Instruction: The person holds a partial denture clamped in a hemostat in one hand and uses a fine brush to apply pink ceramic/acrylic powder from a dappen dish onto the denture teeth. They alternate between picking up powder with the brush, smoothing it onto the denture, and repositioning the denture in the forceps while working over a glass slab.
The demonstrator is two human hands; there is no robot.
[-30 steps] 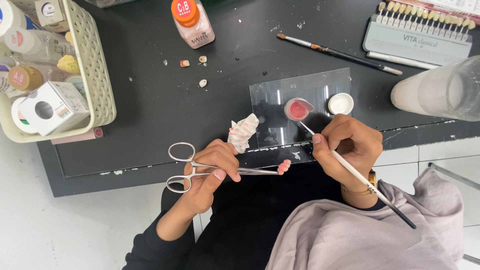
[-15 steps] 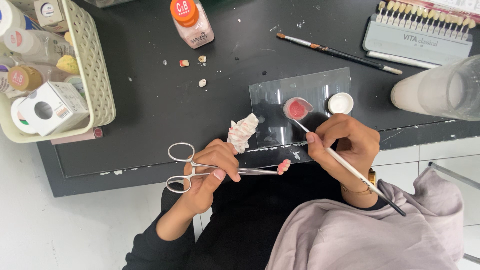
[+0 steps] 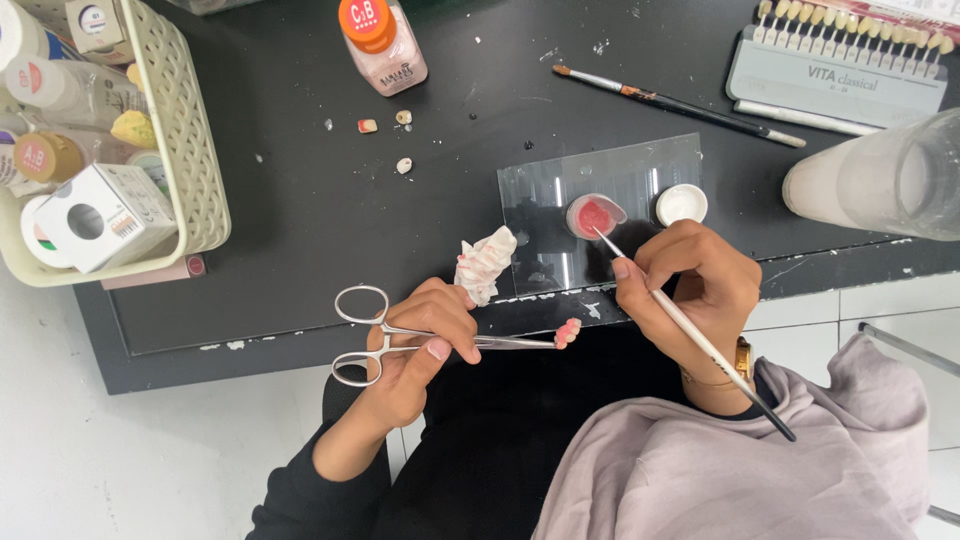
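The left hand (image 3: 420, 345) is closed around a pair of steel forceps (image 3: 440, 338), thumb and fingers pinching the shanks just ahead of the ring handles, which stick out to the left. The forceps lie roughly level, and their tips clamp a small pink dental piece (image 3: 568, 332) that hangs in the air just off the front edge of the black worktop (image 3: 300, 220).

The right hand (image 3: 695, 290) is closed in a pen grip on a fine brush (image 3: 690, 335). Its tip touches a blob of pink paste (image 3: 593, 216) on a clear glass slab (image 3: 600, 215), and its dark handle slants down to the right over a grey sleeve. A small white dish (image 3: 682, 204) sits on the slab just beside the paste.

A crumpled, pink-stained tissue (image 3: 485, 265) lies by the slab's left edge, near the left hand. Farther back on the worktop are a few loose tooth crowns (image 3: 404, 165), an orange-capped bottle of pink powder (image 3: 383, 45), a second brush (image 3: 680, 105) and a tooth shade guide (image 3: 840, 60). A cream plastic basket (image 3: 185, 150) of bottles and boxes stands at the left.
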